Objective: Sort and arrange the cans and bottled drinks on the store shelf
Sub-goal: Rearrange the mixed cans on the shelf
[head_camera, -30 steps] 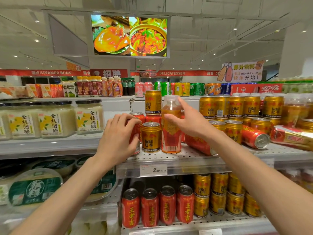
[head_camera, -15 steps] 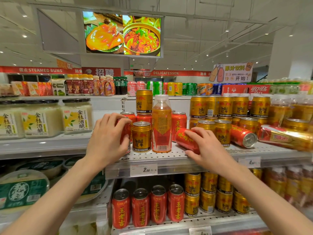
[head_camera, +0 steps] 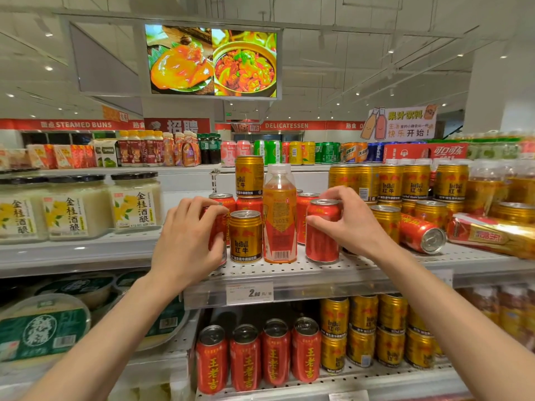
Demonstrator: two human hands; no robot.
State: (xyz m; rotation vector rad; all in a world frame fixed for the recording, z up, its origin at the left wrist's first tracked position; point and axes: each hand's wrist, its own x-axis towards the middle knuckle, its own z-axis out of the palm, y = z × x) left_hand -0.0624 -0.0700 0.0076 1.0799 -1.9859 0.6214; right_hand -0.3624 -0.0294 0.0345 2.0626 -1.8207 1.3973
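Centre of frame, middle shelf (head_camera: 289, 274). The right hand (head_camera: 354, 224) holds an upright red can (head_camera: 322, 231): thumb on its near left side, fingers (head_camera: 333, 195) curled over the rim from behind. The can stands on the perforated shelf, near the front edge, just right of the orange bottle (head_camera: 279, 215).

The left hand (head_camera: 185, 241) is wrapped round a second red can (head_camera: 217, 233), which is mostly hidden behind the palm; the fingertips lie across its top. This can touches or nearly touches the gold can (head_camera: 246, 237) to its right; which, cannot be told.

Gold can, bottle and right-hand can form a tight front row. Further red cans stand behind, one carrying a stacked gold can (head_camera: 249, 176).

Right of the held can, a fallen red can (head_camera: 422, 234) lies on its side, lid toward the front edge, with upright gold cans behind it. Bare shelf shows in front of the row and between the right wrist and the fallen can.
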